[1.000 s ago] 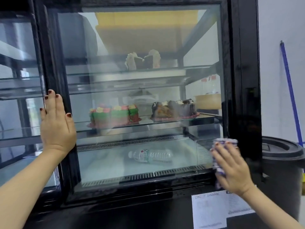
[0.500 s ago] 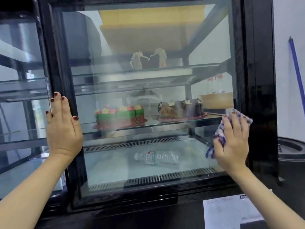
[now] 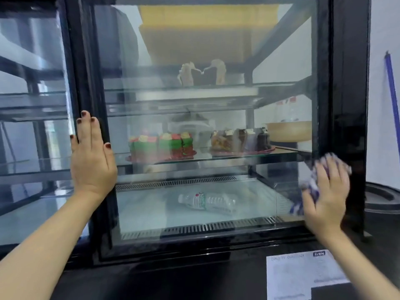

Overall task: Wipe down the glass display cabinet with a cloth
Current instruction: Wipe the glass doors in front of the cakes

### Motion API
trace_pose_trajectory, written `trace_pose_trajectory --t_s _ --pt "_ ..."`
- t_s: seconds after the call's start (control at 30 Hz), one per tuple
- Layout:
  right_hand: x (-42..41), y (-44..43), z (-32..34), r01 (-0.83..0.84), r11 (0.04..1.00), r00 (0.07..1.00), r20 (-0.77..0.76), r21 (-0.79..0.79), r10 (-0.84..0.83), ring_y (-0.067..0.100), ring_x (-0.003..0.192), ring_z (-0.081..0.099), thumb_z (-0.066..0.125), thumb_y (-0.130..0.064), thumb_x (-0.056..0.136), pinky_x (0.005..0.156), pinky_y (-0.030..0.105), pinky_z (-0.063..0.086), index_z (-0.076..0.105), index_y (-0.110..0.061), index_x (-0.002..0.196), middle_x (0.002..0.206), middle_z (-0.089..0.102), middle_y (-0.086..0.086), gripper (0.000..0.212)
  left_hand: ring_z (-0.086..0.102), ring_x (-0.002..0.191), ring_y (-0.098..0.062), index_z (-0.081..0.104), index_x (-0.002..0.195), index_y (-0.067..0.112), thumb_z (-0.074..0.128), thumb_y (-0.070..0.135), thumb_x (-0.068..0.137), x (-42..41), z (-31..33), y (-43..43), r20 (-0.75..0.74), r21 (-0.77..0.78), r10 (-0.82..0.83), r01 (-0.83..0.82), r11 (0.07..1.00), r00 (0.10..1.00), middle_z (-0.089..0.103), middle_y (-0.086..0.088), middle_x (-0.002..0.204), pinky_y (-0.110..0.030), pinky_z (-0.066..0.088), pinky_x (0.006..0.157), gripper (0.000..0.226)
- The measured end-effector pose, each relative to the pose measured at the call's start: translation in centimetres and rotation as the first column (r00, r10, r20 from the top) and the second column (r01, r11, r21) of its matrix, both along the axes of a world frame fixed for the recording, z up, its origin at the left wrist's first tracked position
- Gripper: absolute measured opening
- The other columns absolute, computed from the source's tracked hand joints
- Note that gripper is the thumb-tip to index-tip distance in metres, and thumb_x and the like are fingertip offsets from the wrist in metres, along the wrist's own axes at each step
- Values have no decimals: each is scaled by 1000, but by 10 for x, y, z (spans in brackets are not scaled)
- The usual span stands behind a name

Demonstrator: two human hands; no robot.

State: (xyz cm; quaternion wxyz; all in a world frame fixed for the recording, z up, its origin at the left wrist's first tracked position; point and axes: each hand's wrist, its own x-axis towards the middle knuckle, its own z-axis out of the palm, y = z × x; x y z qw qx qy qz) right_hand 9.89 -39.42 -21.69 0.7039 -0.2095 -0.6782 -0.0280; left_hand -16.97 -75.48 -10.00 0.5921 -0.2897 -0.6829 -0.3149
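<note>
A black-framed glass display cabinet [image 3: 344, 105] fills the view, its front pane streaked and hazy. My left hand [image 3: 92, 161] lies flat with straight fingers against the left black frame post. My right hand [image 3: 326, 195] presses a blue-and-white checked cloth [image 3: 311, 187] against the lower right of the pane, beside the right frame post; the hand is motion-blurred and the cloth bunches out above and to the left of my fingers.
Inside are a red-green cake [image 3: 162, 144], a dark cake [image 3: 242, 139], a lying water bottle [image 3: 205, 200] and pale figures [image 3: 201, 72] on the top shelf. A black bin [image 3: 383, 198] and blue pole [image 3: 391, 94] stand at right. A white paper sheet [image 3: 303, 276] is stuck below.
My right hand with the cloth rose along the right edge of the pane, then dropped a little and shifted right toward the frame. My left hand stayed flat on the left post.
</note>
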Motion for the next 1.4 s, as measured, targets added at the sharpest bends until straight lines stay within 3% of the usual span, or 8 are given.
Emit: trace_pose_trajectory --t_s 0.17,0.4,0.57,0.67,0.9,1.07,1.23,1.4 --pt "-67 -86 -79 -42 959 986 -165 -280 -4 50 130 28 42 -22 81 116 43 12 48 12 127 140 39 29 57 13 143 -29 19 147 -1 28 14 95 -1 0 -1 -7 -12 23 -23 1000 1000 10 -14 157 -16 -12 111 54" --pt "-173 -259 -80 -91 972 932 361 215 7 37 137 22 50 -37 75 110 52 20 42 -7 133 143 36 13 66 12 144 -26 18 148 2 29 12 94 0 0 -3 7 -24 3 -3 1000 1000 10 -11 158 -33 1 115 56" --pt "-148 -217 -78 -130 885 903 421 447 -80 30 140 22 31 -31 88 110 47 23 45 -14 135 149 37 3 52 10 145 -26 16 148 2 27 14 94 -2 -1 -4 16 -43 -8 9 999 1000 8 -11 158 -35 2 115 56" --pt "-98 -138 -87 -50 936 968 247 348 -41 28 143 21 32 -25 87 108 49 29 43 -8 135 156 23 2 52 10 145 -25 15 148 1 24 16 94 -2 -2 -3 20 -45 -8 8 999 1000 7 -10 158 -36 2 116 56" --pt "-63 -81 -71 -38 934 979 -202 -355 -37 48 132 27 41 -18 77 117 41 11 45 10 128 142 38 26 58 10 145 -25 15 148 2 25 16 94 -2 -3 -1 29 -43 -5 6 999 1000 7 -10 158 -38 4 116 57" --pt "-142 -207 -77 -34 998 987 160 52 25 40 141 15 36 -29 88 114 52 17 37 -1 135 145 34 15 55 11 145 -25 17 148 0 28 12 94 0 -2 -3 23 -43 -7 8 999 1000 9 -12 157 -34 1 116 56" --pt "-180 -265 -72 -272 802 796 593 532 -123 24 138 33 50 -41 78 110 42 30 55 -20 132 144 47 0 58 10 145 -25 17 148 0 27 13 94 0 -2 -5 34 -48 -12 14 999 999 9 -12 157 -31 -1 115 56" --pt "-146 -201 -5 -249 780 881 469 575 -65 26 138 32 47 -35 79 111 48 26 57 -17 131 144 45 2 56 11 145 -23 17 148 1 25 16 95 -3 -3 -5 21 -53 -20 21 998 1000 7 -7 157 -34 2 116 56"
